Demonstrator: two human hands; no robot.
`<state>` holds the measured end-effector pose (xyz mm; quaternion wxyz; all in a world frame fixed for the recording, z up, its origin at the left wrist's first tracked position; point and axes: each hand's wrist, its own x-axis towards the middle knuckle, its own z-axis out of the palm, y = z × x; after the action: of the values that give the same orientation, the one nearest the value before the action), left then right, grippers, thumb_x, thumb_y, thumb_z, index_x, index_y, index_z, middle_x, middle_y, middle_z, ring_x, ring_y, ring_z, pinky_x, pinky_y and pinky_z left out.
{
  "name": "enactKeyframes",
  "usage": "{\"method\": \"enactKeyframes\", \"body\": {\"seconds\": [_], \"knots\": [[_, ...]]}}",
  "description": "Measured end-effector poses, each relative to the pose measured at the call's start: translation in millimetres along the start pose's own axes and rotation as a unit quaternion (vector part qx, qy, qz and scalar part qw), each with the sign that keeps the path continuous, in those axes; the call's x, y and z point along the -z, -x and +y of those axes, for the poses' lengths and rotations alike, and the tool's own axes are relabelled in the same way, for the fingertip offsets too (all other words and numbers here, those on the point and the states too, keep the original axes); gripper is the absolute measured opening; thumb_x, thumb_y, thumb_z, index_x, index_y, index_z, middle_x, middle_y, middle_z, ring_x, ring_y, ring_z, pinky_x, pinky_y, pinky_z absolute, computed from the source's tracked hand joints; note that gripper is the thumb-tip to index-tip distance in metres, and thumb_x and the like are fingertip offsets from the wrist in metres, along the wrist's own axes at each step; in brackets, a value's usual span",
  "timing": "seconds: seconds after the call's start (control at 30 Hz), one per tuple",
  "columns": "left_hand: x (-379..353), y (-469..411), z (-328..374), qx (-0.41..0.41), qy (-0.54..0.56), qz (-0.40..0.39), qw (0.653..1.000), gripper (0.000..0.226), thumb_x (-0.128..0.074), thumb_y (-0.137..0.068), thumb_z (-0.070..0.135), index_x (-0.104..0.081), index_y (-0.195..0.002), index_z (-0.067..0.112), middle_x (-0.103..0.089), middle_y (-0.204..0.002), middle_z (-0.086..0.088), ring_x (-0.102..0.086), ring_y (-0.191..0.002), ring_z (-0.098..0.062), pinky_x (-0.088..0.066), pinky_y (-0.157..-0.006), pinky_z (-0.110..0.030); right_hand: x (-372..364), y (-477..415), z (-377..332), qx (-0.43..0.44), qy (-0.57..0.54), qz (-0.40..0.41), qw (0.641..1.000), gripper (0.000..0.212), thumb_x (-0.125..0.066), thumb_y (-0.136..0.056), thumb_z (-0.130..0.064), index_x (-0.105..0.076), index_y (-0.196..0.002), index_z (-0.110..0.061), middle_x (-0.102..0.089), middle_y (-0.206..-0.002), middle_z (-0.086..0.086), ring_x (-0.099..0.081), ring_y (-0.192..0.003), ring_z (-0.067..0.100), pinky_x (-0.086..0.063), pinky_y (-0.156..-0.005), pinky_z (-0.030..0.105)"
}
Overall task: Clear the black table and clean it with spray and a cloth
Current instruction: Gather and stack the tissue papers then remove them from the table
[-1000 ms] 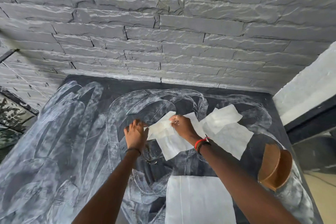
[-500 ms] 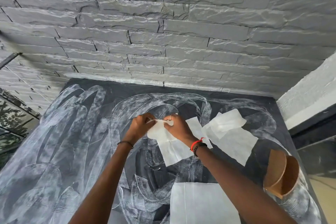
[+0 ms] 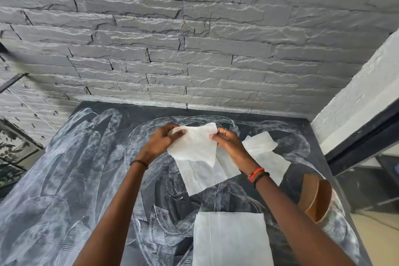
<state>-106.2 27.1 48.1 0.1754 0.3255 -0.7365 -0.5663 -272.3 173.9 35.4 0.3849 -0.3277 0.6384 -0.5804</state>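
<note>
Left hand [image 3: 162, 143]: gripping the left edge of a thin white paper tissue sheet [image 3: 194, 147], thumb lying across its face and fingers curling behind it.
Right hand [image 3: 228, 144]: pinching the right edge of the same sheet between thumb and fingertips.
Held sheet: hanging spread between the two grips, lifted off the black table with white smeared streaks [image 3: 75, 179].
Change: a second ago both hands were working at this sheet low on the tabletop, where it was bunched; it is now rising and opening out.
Beneath the grip: a second white sheet [image 3: 205, 176] is lying flat on the table.
Right of the grip: a third, creased white sheet [image 3: 267, 155] is lying there; further right and nearer the person, a brown curved wooden holder [image 3: 315, 198] is standing.
Nearer than the grip: a fourth flat white sheet [image 3: 231, 237].
Judgement: clearing appears to be proceeding one sheet at a time. Three sheets and the holder are remaining, and the streaks suggest the wiping is unfinished. No spray bottle is showing.
</note>
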Motion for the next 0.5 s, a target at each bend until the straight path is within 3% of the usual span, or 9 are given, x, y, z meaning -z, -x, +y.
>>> {"method": "enactKeyframes", "body": {"seconds": [0.1,0.2,0.33,0.43,0.5], "knots": [[-11,11,17,-0.002,0.036,-0.077,0.996,0.032,-0.072,-0.08,0.018,-0.063,-0.11,0.009,-0.067,-0.1,0.002,-0.065,-0.087,-0.006,-0.05,-0.071,-0.009,7,13,-12,0.016,0.018,-0.028,0.999,0.017,-0.057,-0.089,-0.001,-0.066,-0.09,-0.015,-0.069,-0.083,-0.006,-0.062,-0.078,0.002,-0.047,-0.076,0.016],[-25,21,26,-0.013,0.055,-0.147,0.988,0.054,-0.082,-0.067,0.03,-0.062,-0.114,0.012,-0.068,-0.106,-0.004,-0.065,-0.096,-0.006,-0.053,-0.085,-0.02,14,27,-22,0.01,0.054,-0.088,0.995,0.015,-0.057,-0.089,-0.002,-0.066,-0.094,-0.012,-0.067,-0.081,-0.007,-0.061,-0.075,0.001,-0.046,-0.071,0.014],[-45,34,30,0.005,0.023,-0.173,0.985,0.023,-0.072,-0.082,0.012,-0.067,-0.104,0.008,-0.07,-0.097,-0.012,-0.062,-0.089,-0.011,-0.048,-0.081,-0.022,25,47,-24,-0.022,0.05,-0.136,0.989,0.014,-0.06,-0.088,-0.004,-0.066,-0.092,-0.015,-0.069,-0.081,-0.005,-0.061,-0.078,0.007,-0.045,-0.075,0.018],[-59,50,29,0.014,0.028,-0.187,0.982,0.028,-0.079,-0.075,0.031,-0.072,-0.094,0.012,-0.07,-0.094,-0.017,-0.055,-0.083,-0.017,-0.04,-0.077,-0.029,36,67,-19,-0.055,0.027,-0.146,0.987,0.007,-0.066,-0.085,-0.016,-0.066,-0.09,-0.021,-0.068,-0.084,-0.002,-0.06,-0.081,0.013,-0.043,-0.078,0.028],[-65,60,28,0.015,0.064,-0.173,0.983,0.026,-0.08,-0.072,0.037,-0.071,-0.086,0.017,-0.062,-0.081,-0.007,-0.049,-0.072,-0.015,-0.034,-0.066,-0.026,44,82,-14,-0.093,-0.008,-0.159,0.983,0.017,-0.071,-0.082,-0.023,-0.064,-0.096,-0.023,-0.069,-0.09,-0.002,-0.061,-0.085,0.014,-0.043,-0.079,0.028]]}}
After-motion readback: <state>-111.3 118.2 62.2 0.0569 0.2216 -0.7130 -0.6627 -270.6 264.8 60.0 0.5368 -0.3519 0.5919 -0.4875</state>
